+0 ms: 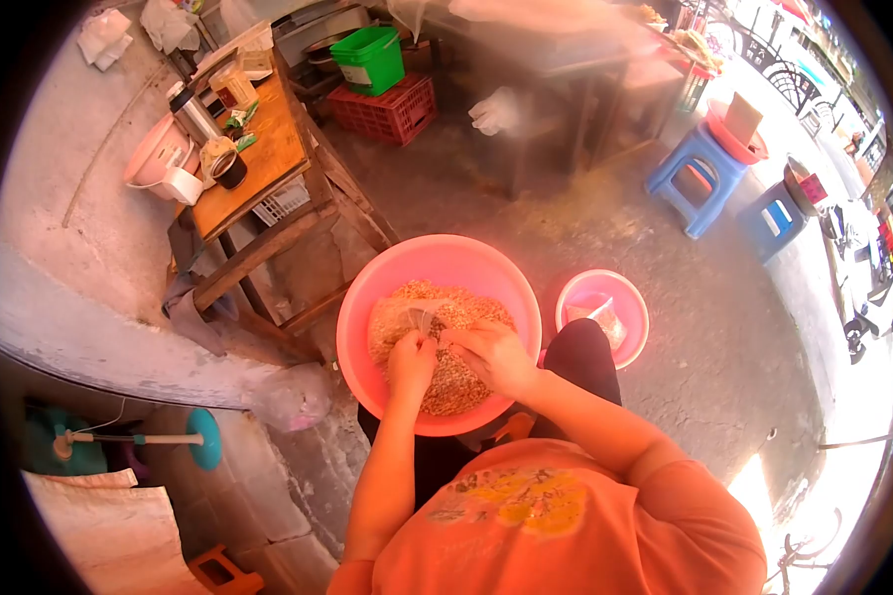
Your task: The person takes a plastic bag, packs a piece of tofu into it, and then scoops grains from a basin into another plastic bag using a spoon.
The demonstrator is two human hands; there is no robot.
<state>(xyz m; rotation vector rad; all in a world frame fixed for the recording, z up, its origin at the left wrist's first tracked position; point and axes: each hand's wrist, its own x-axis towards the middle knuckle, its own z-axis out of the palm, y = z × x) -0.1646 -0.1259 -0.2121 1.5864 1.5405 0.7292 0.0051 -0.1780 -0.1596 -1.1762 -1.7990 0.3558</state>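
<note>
A large pink basin (506, 268) sits at my lap, holding a heap of small tan and brown grains or nuts (454, 382) too fine to name. Above the heap, my left hand (413, 359) is closed, pinching the edge of what looks like a clear plastic bag (422, 319). My right hand (494, 355) comes in from the other side, its fingertips bent together at the same bag edge. The two hands are close together, almost touching. Part of the bag blends into the heap, so I cannot tell what is inside it.
Right of my knee stands a smaller pink basin (641, 315) with a filled plastic bag (605, 315). A wooden table (268, 129) with a thermos (193, 112) is at the left. Blue stools (700, 183) stand right; a green bucket (372, 64) rests on a red crate (397, 111).
</note>
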